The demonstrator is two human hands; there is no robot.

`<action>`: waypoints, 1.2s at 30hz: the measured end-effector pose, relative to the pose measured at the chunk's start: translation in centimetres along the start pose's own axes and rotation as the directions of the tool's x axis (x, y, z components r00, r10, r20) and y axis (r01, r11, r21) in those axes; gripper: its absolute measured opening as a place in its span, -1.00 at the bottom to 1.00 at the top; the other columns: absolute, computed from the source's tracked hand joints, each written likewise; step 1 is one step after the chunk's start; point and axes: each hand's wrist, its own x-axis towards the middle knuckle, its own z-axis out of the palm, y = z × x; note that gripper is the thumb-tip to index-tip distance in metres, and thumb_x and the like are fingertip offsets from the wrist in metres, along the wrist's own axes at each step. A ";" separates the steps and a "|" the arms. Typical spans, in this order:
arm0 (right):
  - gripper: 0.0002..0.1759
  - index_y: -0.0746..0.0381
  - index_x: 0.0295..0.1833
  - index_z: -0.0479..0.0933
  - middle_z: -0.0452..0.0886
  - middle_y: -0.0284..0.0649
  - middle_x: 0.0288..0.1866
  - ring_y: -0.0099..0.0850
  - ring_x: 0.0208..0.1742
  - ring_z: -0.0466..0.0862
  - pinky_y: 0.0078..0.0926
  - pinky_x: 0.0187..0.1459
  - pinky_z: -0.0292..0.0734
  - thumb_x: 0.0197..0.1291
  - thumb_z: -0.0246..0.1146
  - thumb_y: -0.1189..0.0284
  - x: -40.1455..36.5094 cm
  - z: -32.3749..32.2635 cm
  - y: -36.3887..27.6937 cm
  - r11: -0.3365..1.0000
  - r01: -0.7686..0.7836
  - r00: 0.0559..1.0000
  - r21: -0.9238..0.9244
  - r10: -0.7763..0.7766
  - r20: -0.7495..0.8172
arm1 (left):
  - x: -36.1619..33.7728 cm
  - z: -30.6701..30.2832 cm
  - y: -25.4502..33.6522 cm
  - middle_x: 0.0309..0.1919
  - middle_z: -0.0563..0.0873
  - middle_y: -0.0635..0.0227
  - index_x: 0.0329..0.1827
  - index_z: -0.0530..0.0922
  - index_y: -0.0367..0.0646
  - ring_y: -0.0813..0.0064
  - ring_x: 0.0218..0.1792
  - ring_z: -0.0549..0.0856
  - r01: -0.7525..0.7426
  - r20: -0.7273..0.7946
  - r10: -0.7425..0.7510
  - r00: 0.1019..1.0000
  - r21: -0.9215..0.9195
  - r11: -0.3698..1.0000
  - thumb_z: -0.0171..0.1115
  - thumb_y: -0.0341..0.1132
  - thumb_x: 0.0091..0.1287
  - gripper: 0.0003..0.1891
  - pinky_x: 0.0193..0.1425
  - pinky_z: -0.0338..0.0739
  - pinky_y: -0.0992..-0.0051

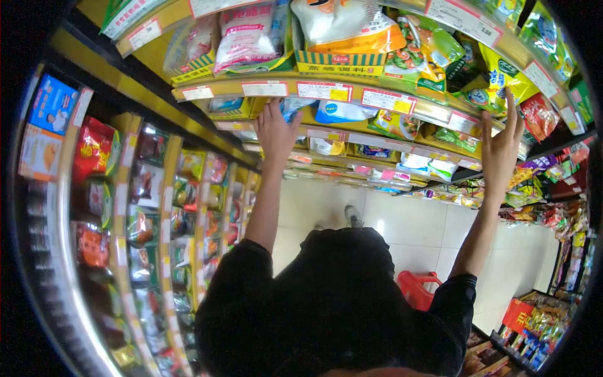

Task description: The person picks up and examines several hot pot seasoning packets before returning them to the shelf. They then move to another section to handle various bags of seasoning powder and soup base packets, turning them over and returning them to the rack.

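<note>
blue-and-white packet (292, 107) sits on the shelf tier just below the price rail (358, 94), partly covered by the left hand (276, 130), so which way it points and how its long axis runs cannot be told. just right of it lies one larger white-and-blue packet (345, 112), long axis running sideways along the shelf. at the other side one yellow packet (500, 70) leans on the tier above the right hand (501, 141), its long axis roughly upright with a slight tilt. on the rail at least five price tags can be counted, and above it at least two striped cartons (342, 61) of packets, with one pink-lettered white bag (245, 38) between them. two bare forearms reach forward from black sleeves, well apart, the left one nearly straight up to the shelf, the right one slanting outward. the left hand has its fingers bent over the rail and the thumb set apart beside the packet; whether it pinches it cannot be told. the right hand is spread, thumb out toward the rail, one long finger up in front of the yellow packet, contact unclear. one red plastic item (414, 290) stands on the pale tiled floor (402, 213), near the right elbow
</note>
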 end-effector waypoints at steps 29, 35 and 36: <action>-0.18 0.00 0.69 0.25 0.34 0.07 0.45 -0.58 -0.23 0.55 -0.64 -0.26 0.56 0.40 0.44 0.42 -1.1 2.4 1.2 0.989 0.093 0.976 0.117 -0.067 -0.209 | -7.1 -9.8 4.8 -0.15 0.60 0.15 0.07 0.60 -0.20 0.13 -0.19 0.68 0.074 -0.079 -0.121 0.990 -0.440 0.895 0.50 -0.26 0.33 -0.64 -0.12 0.59 0.27; -0.21 0.02 0.68 0.26 0.32 0.03 0.45 -0.70 -0.40 0.44 -0.70 -0.34 0.49 0.42 0.40 0.49 -2.0 2.4 1.9 0.994 0.073 0.968 0.083 -0.050 -0.247 | -8.9 -10.4 4.6 -0.14 0.62 0.19 0.08 0.61 -0.18 0.14 -0.19 0.71 0.187 0.014 -0.207 0.978 -0.490 0.852 0.50 -0.24 0.34 -0.65 -0.13 0.60 0.28; -0.22 0.03 0.68 0.27 0.33 0.02 0.44 -0.71 -0.40 0.44 -0.72 -0.35 0.48 0.42 0.40 0.50 -2.1 2.5 1.8 0.994 0.093 0.960 0.063 -0.073 -0.271 | -9.2 -10.6 4.5 -0.14 0.63 0.18 0.08 0.61 -0.18 0.15 -0.19 0.71 0.188 0.016 -0.205 0.979 -0.482 0.856 0.50 -0.25 0.34 -0.65 -0.13 0.61 0.28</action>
